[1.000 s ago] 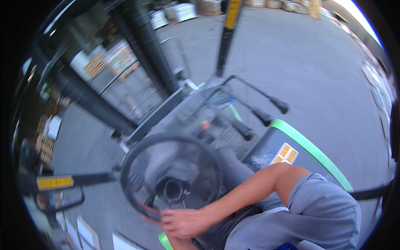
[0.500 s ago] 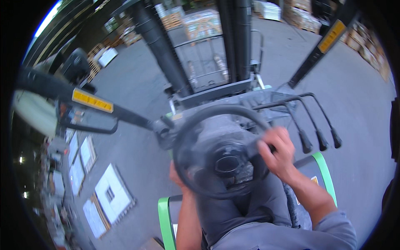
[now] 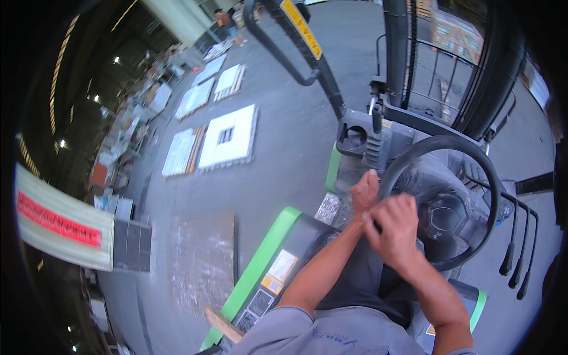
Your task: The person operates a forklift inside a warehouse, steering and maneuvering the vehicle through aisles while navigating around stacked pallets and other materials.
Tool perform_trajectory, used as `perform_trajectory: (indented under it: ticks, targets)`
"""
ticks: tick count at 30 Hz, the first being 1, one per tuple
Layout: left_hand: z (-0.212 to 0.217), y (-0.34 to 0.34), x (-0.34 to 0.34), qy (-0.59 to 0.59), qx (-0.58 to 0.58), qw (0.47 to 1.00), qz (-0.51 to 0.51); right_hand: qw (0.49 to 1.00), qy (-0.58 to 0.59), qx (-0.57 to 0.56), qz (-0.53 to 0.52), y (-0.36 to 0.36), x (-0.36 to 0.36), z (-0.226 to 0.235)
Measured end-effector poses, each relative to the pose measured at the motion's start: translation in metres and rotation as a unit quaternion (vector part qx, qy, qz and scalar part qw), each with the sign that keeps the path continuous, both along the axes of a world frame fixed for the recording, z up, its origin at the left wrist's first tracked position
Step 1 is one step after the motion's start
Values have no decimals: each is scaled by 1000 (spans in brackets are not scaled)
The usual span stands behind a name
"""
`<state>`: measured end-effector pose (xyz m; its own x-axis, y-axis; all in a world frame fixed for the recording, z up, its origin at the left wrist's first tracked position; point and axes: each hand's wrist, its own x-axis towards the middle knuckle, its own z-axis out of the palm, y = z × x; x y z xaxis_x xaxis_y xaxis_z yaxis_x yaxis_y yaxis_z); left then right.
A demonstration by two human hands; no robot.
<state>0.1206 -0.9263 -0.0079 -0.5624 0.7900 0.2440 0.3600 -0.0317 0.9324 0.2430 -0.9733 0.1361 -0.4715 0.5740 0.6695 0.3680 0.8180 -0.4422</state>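
Note:
I sit on a forklift, and its black steering wheel (image 3: 473,160) is right of centre. My left hand (image 3: 365,192) is closed on the wheel's left rim, thumb up. My right hand (image 3: 395,229) crosses over just below it. Its fingers curl over the lower left rim, next to my left wrist. Both forearms come in from the lower edge over my dark trousers and grey shirt. The wheel's hub (image 3: 445,216) shows beside the right hand.
Black control levers (image 3: 513,254) stand right of the wheel. The mast (image 3: 397,53) and a load guard rise ahead. A green-edged side panel (image 3: 263,260) is at my left. White flat panels (image 3: 229,137) lie on the grey floor, with clutter along the left wall.
My hands were on opposite sides of the wheel; now both are at its left rim, the right crossed over. The view has swung, so the floor panels now lie to the upper left.

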Motion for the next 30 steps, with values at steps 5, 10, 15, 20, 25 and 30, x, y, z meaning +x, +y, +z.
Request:
perform_trajectory:
  ticks: [5,10,15,20,25,30]
  targets:
    - [5,-27,31,28,71,996,47,998,45,30,-44,26,14,32]
    - [13,-61,55,-23,82,992,95,999,37,20,-34,-7,30,17]
    - [6,-92,71,21,87,984,152,999,25,-27,-31,-44,44,4]
    - [-6,-142,130,28,133,979,155,998,30,-35,-36,-102,106,-15]
    - [-2,-241,224,36,139,977,158,998,35,-37,-26,-217,202,-16]
    - [7,-416,324,23,160,974,158,1000,9,3,-6,-421,309,-19]
